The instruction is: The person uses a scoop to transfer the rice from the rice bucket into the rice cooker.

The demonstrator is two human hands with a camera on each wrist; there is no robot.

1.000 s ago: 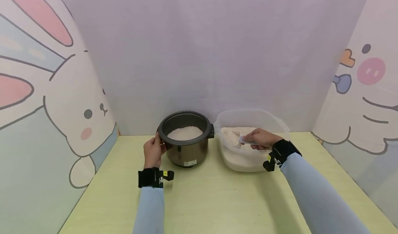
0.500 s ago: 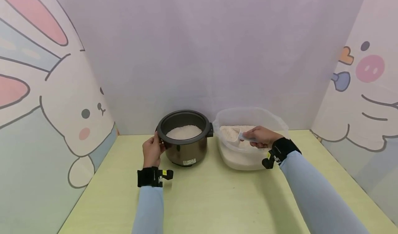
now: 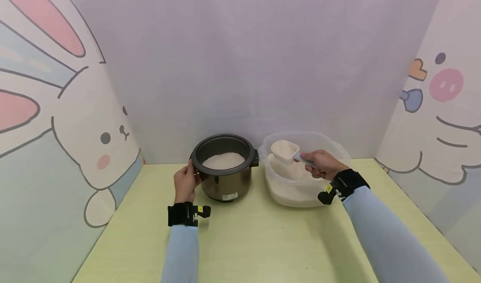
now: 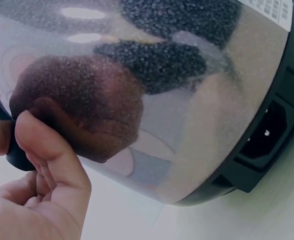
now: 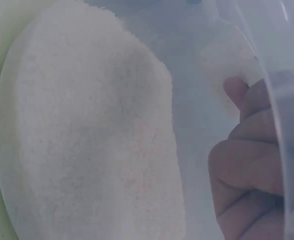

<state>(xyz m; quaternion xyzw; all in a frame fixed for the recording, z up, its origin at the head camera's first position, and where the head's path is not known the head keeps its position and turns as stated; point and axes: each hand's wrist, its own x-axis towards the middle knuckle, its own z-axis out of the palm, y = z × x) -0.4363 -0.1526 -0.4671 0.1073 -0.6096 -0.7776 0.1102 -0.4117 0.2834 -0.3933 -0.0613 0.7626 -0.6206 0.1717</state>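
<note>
A brown rice cooker (image 3: 226, 185) with a black rim stands at the back of the table, white rice (image 3: 223, 161) inside it. My left hand (image 3: 185, 183) holds its left side handle; in the left wrist view, thumb and fingers pinch that black handle (image 4: 19, 156). To the right is a clear plastic container (image 3: 315, 139) of rice (image 5: 87, 125). My right hand (image 3: 321, 164) grips the handle of a white scoop (image 3: 284, 159), heaped with rice and raised over the container's left part. Through the container wall, the right wrist view shows the curled fingers (image 5: 249, 165).
The pale yellow-green tabletop (image 3: 255, 241) reaches toward me in front of both vessels. A plain pale curtain (image 3: 233, 66) hangs close behind them. Cartoon-printed panels (image 3: 432, 120) flank the table. The cooker's right handle (image 3: 255, 158) nearly meets the container rim.
My right hand has lifted the scoop up out of the container's rice, and it now carries a heaped load. My left hand stays on the rice cooker's handle.
</note>
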